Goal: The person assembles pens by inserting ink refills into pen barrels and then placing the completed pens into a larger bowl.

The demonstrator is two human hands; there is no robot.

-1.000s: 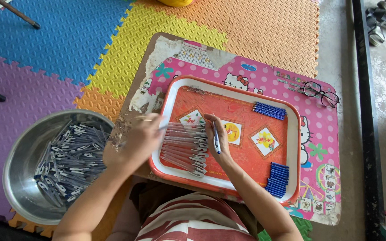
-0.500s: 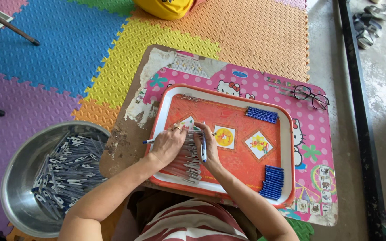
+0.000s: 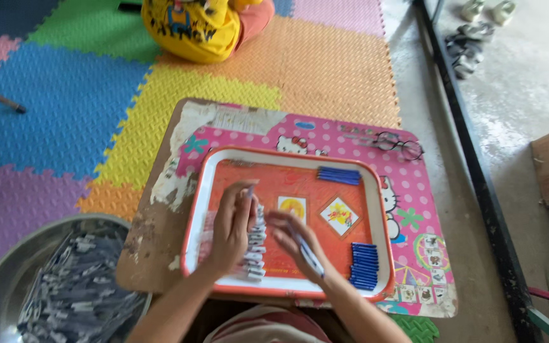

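Orange plastic tray with a white rim (image 3: 196,209) is my landmark here, sitting on a pink dotted low board (image 3: 414,190) over the foam floor mat. My left hand (image 3: 230,225) lies flat over the row of grey-and-white pen parts (image 3: 255,244) stacked left of the tray's middle, fingers spread and pressing down on them rather than closed around any one. My right hand (image 3: 297,244) hovers just right of that row with a slim blue-and-white pen barrel (image 3: 306,254) pinched between thumb and fingers. As I judge it, the step goes best if I keep the left palm steady so the row does not fan out, and bring the barrel in low and parallel to the others, not across them. Edges matter: the row's near end sits close to the tray's near rim, so a sideways shove could ride pieces up over the lip. Two bundles of dark blue caps lie inside the tray, one at its far rim (image 3: 339,175) and one at its near right corner (image 3: 365,265); I would stay apart from both. Open room lies in the tray's centre, around the printed squares. Left of the tray, a round steel basin (image 3: 7,254) holds a heap of more grey parts, and black-framed spectacles (image 3: 398,145) rest beyond the tray's far right corner.
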